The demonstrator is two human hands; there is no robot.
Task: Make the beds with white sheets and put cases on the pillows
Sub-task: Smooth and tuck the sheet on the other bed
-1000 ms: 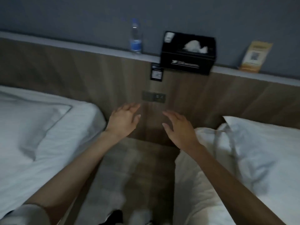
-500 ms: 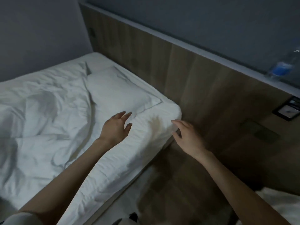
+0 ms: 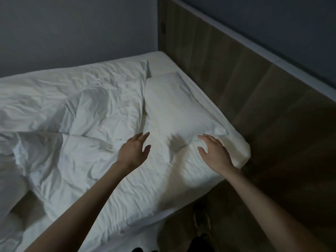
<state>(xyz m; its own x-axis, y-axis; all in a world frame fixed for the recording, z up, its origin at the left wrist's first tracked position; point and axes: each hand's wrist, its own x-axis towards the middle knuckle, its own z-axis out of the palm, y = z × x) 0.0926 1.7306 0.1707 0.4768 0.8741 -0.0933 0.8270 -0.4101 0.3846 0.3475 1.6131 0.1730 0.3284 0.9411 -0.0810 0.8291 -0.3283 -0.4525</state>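
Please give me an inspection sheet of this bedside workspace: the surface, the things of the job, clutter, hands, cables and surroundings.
Surface: bed covered with a white sheet, creased near the edge.
Job's things: white pillow lies flat at the head end; crumpled white duvet lies beside it.
Clutter: nothing seen.
Hands: left hand open, over the sheet; right hand open, at the pillow's near corner; whether either touches the bedding cannot be told.
Cables: nothing seen.
Surroundings: wooden headboard panel along the head end, grey wall behind the bed, dark floor beside it; the light is dim.
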